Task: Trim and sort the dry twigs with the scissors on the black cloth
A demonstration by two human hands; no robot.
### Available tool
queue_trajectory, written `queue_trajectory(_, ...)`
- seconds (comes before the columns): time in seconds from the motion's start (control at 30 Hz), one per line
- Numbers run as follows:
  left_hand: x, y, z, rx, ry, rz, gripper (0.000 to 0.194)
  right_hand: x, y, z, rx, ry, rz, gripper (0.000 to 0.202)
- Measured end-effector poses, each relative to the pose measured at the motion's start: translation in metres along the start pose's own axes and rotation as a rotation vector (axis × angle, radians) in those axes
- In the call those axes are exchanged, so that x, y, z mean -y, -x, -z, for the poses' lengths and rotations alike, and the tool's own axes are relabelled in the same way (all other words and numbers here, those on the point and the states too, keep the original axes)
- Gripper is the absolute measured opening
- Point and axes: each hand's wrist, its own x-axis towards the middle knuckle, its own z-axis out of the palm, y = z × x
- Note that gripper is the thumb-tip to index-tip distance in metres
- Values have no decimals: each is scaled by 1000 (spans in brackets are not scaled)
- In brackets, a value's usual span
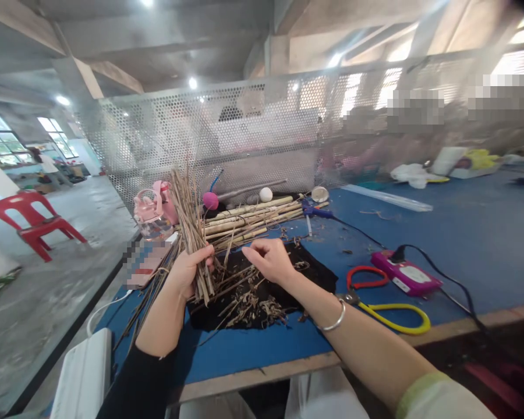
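One-handed, holds a bundle of dry stalks clamped in the left hand, tilted up and leftward along its long axis, near but apart from the curled right hand, contents impossible to tell, with bamboo sticks beyond both.

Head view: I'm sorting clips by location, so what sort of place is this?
Probably a craft workshop, judging by the blue-topped worktable, the bundle of thin, dry brown stalks and the cutters with one red and one yellow handle.
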Motion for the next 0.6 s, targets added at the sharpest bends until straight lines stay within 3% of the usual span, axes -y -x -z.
queue_trajectory(0.1, 3, 6, -7, 69, 144, -13, 30, 0, -2, -15, 316, -277, -332, 58)
queue_trajectory(0.17, 9, 9, -14, 106, 207, -22, 30, 2, -4, -22, 395, -410, -432, 52)
queue_trajectory(0.37, 33, 7, -32, -110, 365, -86, 22, 3, -7, -27, 258, -378, -452, 50)
queue_trajectory(0.5, 40, 5, -40, -102, 464, -175, 26, 1, -5, -29, 231, -247, -409, 50)
queue_trajectory(0.6, 44, 4, -40, -128, 411, -230, 30, 6, -1, -28, 268, -152, -342, 40)
